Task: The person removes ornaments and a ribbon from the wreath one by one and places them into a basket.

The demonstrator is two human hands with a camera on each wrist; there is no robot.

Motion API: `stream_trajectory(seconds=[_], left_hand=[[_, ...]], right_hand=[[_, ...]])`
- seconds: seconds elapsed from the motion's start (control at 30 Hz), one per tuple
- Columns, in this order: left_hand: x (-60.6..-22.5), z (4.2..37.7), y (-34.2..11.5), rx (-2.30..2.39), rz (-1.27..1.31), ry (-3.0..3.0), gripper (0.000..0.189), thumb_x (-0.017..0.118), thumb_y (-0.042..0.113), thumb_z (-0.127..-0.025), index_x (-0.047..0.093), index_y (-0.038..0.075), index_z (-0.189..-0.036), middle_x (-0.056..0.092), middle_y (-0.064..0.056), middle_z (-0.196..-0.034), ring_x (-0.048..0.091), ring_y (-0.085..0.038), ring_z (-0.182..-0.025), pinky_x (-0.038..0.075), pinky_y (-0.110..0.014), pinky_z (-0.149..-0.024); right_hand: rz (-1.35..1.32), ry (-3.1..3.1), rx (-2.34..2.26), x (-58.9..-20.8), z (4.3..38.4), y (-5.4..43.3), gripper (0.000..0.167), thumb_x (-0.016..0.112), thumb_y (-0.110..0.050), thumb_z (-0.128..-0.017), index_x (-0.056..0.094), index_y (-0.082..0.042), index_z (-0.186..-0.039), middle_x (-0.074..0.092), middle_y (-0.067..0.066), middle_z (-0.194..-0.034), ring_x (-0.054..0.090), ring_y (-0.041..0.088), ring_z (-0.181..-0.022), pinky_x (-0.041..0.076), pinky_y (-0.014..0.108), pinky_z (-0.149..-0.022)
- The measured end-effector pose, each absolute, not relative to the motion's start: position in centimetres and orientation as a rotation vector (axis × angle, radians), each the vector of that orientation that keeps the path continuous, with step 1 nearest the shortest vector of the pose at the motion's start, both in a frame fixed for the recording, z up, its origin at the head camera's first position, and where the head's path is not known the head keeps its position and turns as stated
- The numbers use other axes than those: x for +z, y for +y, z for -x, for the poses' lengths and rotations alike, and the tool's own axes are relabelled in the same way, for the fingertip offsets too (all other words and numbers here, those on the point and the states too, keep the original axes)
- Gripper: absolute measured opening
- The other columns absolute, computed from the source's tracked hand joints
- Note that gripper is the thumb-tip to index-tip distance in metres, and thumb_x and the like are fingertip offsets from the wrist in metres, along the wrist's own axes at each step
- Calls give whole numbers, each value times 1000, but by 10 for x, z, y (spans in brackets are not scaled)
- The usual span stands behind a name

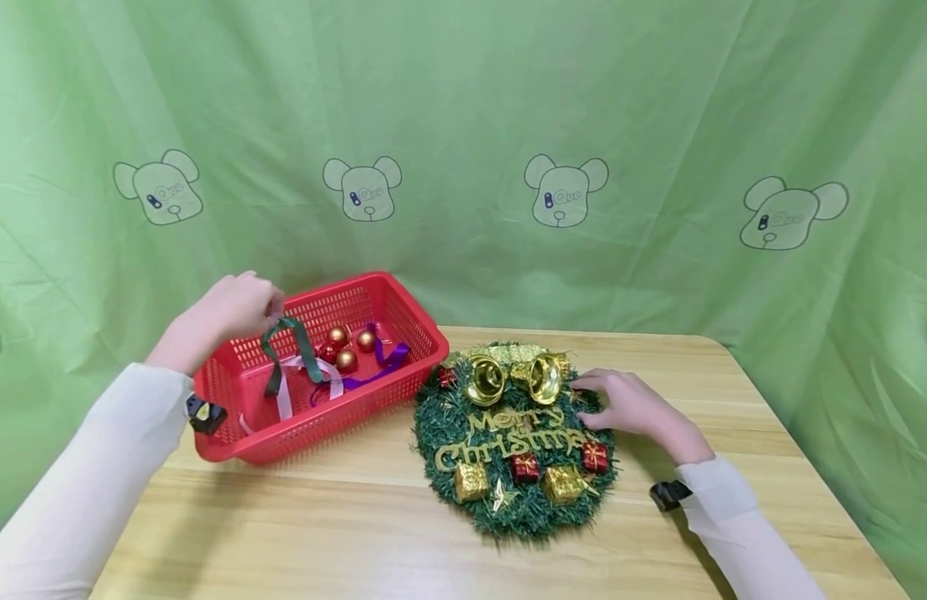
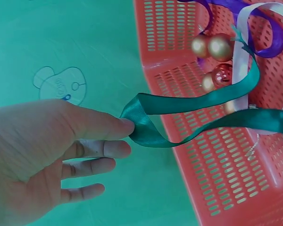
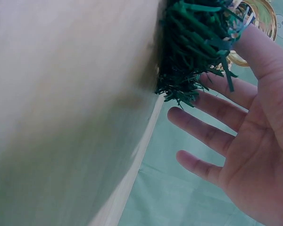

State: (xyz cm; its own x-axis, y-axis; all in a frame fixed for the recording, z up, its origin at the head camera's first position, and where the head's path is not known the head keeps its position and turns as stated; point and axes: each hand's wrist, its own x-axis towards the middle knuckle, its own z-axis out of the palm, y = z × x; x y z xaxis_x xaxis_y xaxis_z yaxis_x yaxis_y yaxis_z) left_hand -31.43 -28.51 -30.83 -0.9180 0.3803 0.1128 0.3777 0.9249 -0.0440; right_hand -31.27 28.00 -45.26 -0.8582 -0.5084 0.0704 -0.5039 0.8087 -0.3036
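My left hand pinches a green ribbon between thumb and forefinger, above the left end of a red plastic basket. The ribbon hangs as a loop, its lower part over the basket; in the left wrist view the other fingers stay extended. A green tinsel wreath with gold "Merry Christmas" lettering lies on the table. At the wreath's right rim is my right hand, thumb and forefinger touching the tinsel, the remaining fingers spread and nearly straight. The forefinger's tip is hidden by tinsel.
Inside the basket are gold balls, a red ball, a purple ribbon and a white ribbon. Gold bells and small gift boxes decorate the wreath. A green curtain hangs behind the wooden table.
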Motion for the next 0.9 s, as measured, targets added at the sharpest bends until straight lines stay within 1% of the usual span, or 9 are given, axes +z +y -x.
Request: stream_trajectory(seconds=[0.03,0.13,0.2,0.27,0.4,0.5,0.63,0.77,0.9], left_hand=[[-309,315,-285,31,582,-2973,22,66,1,-83,58,15,-66,56,0,-65,51,-20,-65,43,-37,-61],[-311,318,-287,25,566,-3003,21,65,1,-82,59,14,-67,57,1,-66,51,-18,-65,42,-35,-60],[-313,320,-288,16,564,-3022,19,65,1,-81,60,14,-68,57,1,-66,51,-18,-64,42,-34,-60],[-316,321,-288,8,567,-3031,18,64,1,-80,61,14,-68,57,1,-66,51,-17,-64,41,-34,-60],[-323,325,-289,18,599,-2999,21,64,1,-80,59,15,-65,55,2,-63,49,-17,-63,41,-34,-59],[-329,327,-289,45,622,-2946,23,66,1,-80,58,15,-64,56,1,-64,51,-21,-69,42,-38,-64],[-339,329,-287,70,641,-2873,19,68,2,-80,62,14,-67,61,-3,-74,52,-27,-81,42,-44,-73],[-347,332,-287,104,686,-2789,12,71,3,-80,68,12,-72,64,-7,-81,53,-30,-85,44,-47,-75],[-355,336,-289,138,721,-2719,10,72,4,-81,69,10,-74,62,-8,-81,53,-31,-85,46,-50,-74]], right_hand=[[834,2973,-499,-453,313,280,59,80,-26,-84,64,-3,-135,56,29,-142,39,4,-41,49,32,-69],[845,2982,-489,-453,314,281,58,80,-27,-84,64,-4,-135,57,28,-141,43,4,-45,56,45,-83],[851,2982,-483,-454,315,281,58,80,-27,-84,64,-4,-135,58,28,-141,48,4,-48,53,55,-94],[848,2987,-470,-454,316,282,58,80,-28,-84,65,-5,-134,58,27,-140,53,3,-55,46,62,-104],[851,2988,-468,-454,316,282,58,80,-28,-83,65,-5,-134,58,28,-140,58,4,-63,44,63,-106],[862,2990,-467,-454,316,282,57,80,-27,-83,65,-5,-134,59,28,-140,55,2,-59,45,63,-105],[866,2987,-466,-453,315,281,57,79,-27,-84,65,-4,-134,58,28,-140,49,1,-52,47,62,-104],[863,2985,-464,-454,315,281,57,79,-28,-84,65,-5,-134,58,27,-140,50,1,-54,47,61,-104],[867,2990,-462,-454,315,282,57,80,-28,-84,65,-5,-134,59,27,-140,52,0,-56,47,62,-104]])
